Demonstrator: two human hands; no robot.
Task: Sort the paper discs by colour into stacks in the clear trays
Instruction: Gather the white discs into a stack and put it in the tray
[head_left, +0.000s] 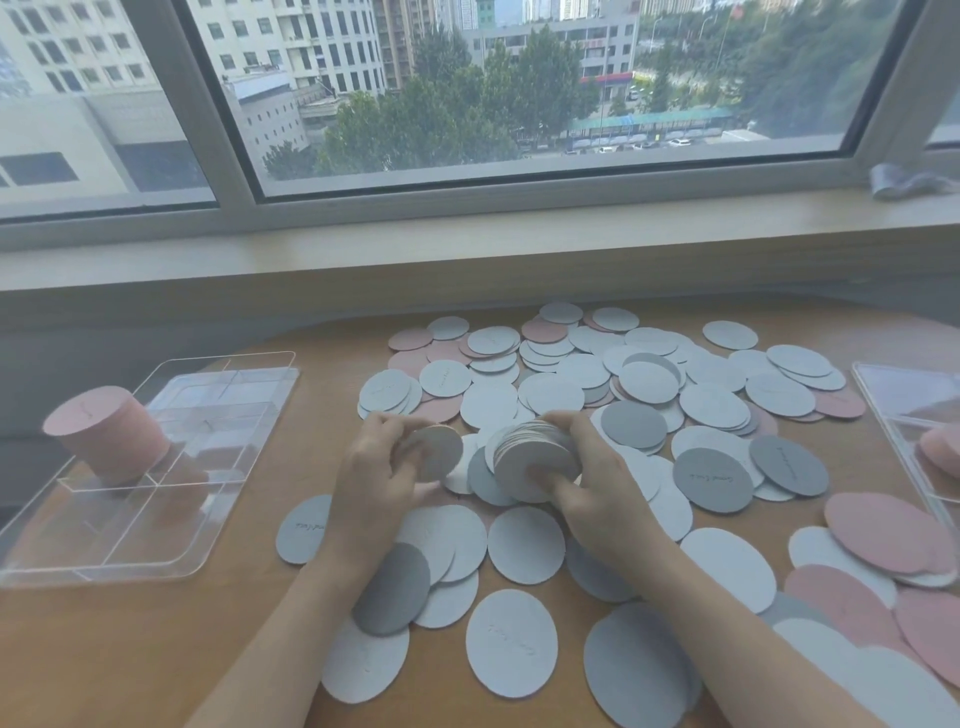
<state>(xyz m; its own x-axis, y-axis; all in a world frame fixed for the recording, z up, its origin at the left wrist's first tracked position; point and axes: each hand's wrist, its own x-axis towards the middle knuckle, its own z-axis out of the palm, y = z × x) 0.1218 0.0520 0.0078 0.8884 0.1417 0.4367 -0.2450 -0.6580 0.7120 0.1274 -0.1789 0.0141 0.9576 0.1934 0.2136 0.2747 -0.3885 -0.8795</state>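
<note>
Pink, white and grey paper discs lie scattered over the wooden table. My right hand grips a thick stack of pale discs at the table's middle, thumb under its front face. My left hand pinches a single pale disc just left of that stack. A clear divided tray stands at the left with a tall stack of pink discs in its far left compartment. A second clear tray at the right edge holds pink discs, partly cut off.
Dark grey discs and loose pink discs lie to the right of my hands. A window sill runs behind the table, with a crumpled wrapper at its far right. Bare tabletop shows at the front left.
</note>
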